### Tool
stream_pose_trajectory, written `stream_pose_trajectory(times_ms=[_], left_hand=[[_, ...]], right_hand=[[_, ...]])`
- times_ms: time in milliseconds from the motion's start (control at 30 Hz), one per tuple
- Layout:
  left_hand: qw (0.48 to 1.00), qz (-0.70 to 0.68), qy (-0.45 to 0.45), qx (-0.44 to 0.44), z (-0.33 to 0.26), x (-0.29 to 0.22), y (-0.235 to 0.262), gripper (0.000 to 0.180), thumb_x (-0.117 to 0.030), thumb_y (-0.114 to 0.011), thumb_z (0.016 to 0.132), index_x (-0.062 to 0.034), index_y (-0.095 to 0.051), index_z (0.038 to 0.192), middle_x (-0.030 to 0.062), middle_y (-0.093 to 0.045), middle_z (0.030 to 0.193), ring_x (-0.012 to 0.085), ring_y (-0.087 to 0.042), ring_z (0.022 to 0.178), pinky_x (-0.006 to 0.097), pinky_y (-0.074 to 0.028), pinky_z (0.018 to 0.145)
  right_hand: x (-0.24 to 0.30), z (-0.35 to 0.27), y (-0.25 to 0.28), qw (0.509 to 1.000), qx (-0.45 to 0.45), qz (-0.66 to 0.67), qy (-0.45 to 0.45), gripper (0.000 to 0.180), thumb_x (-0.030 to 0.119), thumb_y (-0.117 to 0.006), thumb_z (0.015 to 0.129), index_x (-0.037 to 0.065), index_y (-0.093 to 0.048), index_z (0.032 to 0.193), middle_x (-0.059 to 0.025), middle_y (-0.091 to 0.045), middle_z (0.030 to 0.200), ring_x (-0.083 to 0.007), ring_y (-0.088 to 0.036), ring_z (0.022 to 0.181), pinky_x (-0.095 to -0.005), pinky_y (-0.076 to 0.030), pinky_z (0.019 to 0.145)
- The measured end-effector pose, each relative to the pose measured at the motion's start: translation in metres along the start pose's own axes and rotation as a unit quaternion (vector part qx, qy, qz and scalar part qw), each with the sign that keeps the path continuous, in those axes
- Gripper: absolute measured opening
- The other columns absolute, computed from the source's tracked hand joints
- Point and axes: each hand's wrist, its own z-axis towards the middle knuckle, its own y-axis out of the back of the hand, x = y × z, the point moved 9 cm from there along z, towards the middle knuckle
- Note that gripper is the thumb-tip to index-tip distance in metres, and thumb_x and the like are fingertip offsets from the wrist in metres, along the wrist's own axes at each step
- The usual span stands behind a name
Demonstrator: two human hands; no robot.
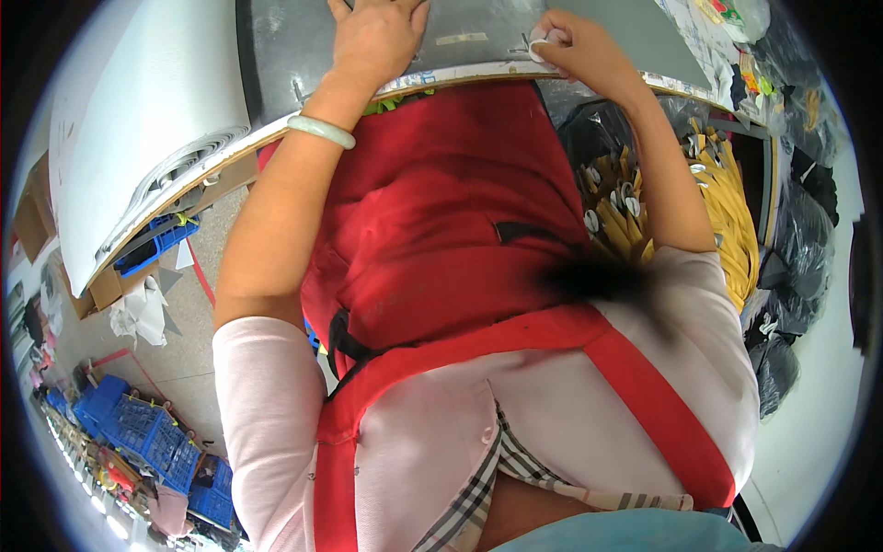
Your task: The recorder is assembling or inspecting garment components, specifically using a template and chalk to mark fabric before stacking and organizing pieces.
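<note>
My left hand lies palm down on a dark grey sheet at the front edge of the table. Its thumb stands apart, and the top edge of the picture cuts off the fingertips. My right hand is farther right on the same sheet, its thumb and fingers pinched around a small white disc, perhaps a piece of chalk. Near the disc the sheet carries short dark marks. A pale strip of tape is stuck to the sheet between my hands.
A big white roll of sheet material rests on the table's left. Bundled yellow strips hang below the right side, beside black plastic bags. Blue crates stand on the floor at lower left, with crumpled white paper nearby.
</note>
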Motion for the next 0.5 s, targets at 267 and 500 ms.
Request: stream_pose_trajectory(times_ms=[267,500], left_hand=[[0.996,0.035,-0.047,-0.07,-0.003,0.005,-0.014,0.034,-0.029,-0.059,0.1,-0.0189,-0.064,0.132,0.0091,-0.058,0.141,0.0326,-0.048,0.137,0.073,-0.03,0.109],[0.998,0.027,-0.032,-0.056,-0.007,0.004,-0.009,0.033,-0.028,-0.059,0.101,-0.0179,-0.064,0.132,0.0081,-0.057,0.141,0.0322,-0.046,0.139,0.071,-0.027,0.111]], right_hand=[[0.003,0.088,0.044,0.971,-0.167,0.129,0.111,0.021,0.021,-0.065,0.097,0.001,-0.067,0.092,-0.0051,-0.065,0.074,-0.0133,-0.06,0.067,-0.0327,-0.05,0.062],[0.025,0.163,0.059,0.956,-0.229,-0.038,0.181,0.026,0.022,-0.064,0.094,-0.003,-0.066,0.087,-0.0186,-0.066,0.081,-0.0328,-0.063,0.073,-0.0441,-0.049,0.07]])
